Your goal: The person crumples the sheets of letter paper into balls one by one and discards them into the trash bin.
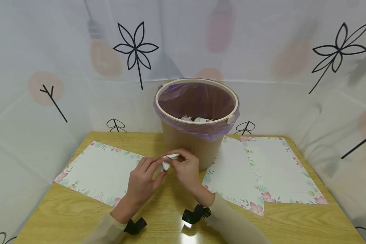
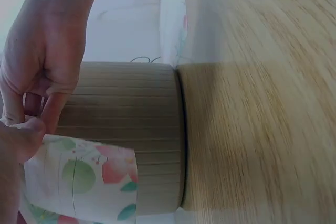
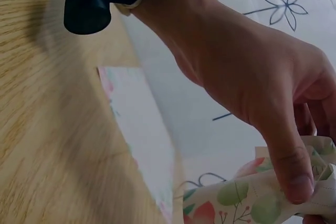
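Between my two hands, in front of the bin, is a folded, crumpled piece of floral paper (image 1: 166, 165). My left hand (image 1: 142, 180) pinches its left side between thumb and fingers. Thumb and bent fingers of my right hand (image 1: 187, 169) grip the opposite side. In the left wrist view the floral paper (image 2: 81, 179) shows a broad printed flap below the right hand (image 2: 50, 45), with the left thumb at the frame's edge. The right wrist view has the left hand (image 3: 257, 82) pressing its thumb on the rolled paper (image 3: 236, 203).
A beige bin (image 1: 207, 152) with a purple liner (image 1: 211, 134) stands behind my hands, crumpled paper (image 1: 201, 119) inside it. One flower-bordered sheet (image 1: 103, 171) lies on the wooden table (image 1: 167, 217) at left. Two overlapping sheets, a nearer one (image 1: 233, 176) and another (image 1: 283, 169), lie at right.
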